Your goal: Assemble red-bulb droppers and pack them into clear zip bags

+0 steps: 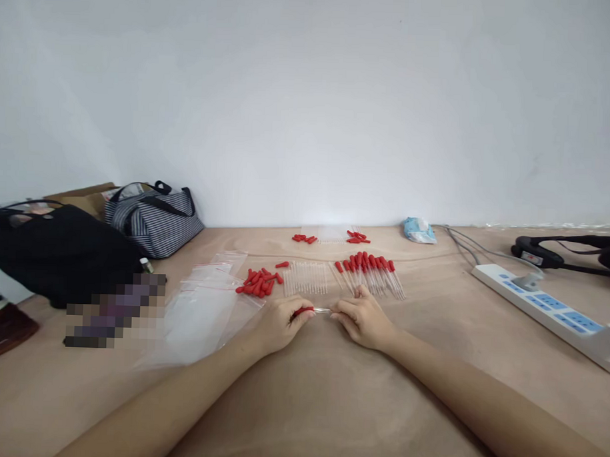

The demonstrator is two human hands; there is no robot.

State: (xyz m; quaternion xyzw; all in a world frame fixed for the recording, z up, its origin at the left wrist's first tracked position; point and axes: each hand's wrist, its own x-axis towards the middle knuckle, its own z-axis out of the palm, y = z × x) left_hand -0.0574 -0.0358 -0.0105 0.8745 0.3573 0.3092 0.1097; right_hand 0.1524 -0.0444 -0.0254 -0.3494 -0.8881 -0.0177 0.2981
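My left hand [284, 322] pinches a red rubber bulb [303, 311] near the middle of the table. A clear glass tube [322, 311] runs from the bulb into the fingers of my right hand [362, 318], which are closed on it. Beyond my left hand lies a pile of loose red bulbs [259, 282]. Bare clear tubes [306, 277] lie side by side in a row behind both hands. Right of them, several tubes with red bulbs on their ends [371, 265] are laid out together.
Clear plastic bags [197, 311] lie left of my left hand. Further left are a striped bag [160, 220] and a black bag [64, 253]. A blue packet [419, 230] sits by the wall. On the right are a power strip [547, 307] and a black strapped device [559, 252].
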